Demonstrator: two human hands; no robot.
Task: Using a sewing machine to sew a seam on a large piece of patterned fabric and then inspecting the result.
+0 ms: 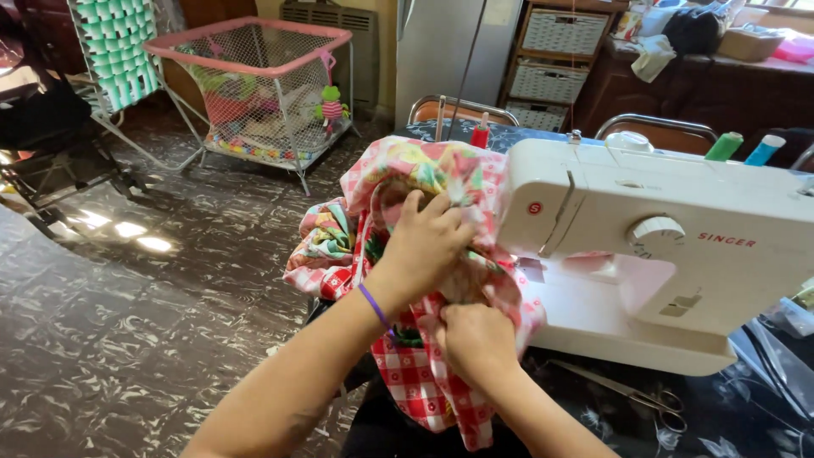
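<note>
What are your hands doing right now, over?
Left hand gripping patchwork fabric bunched at sewing machine. Right hand pinching the red checked part below. Scissors lie apart on table, nothing blocking.

Both bare forearms reach forward from the lower edge of the view and converge. The left hand [426, 242] sits higher, knuckles up, fingers curled closed in a grip. The right hand [475, 339] lies just below it, fingers tucked under, likewise clenched.
</note>
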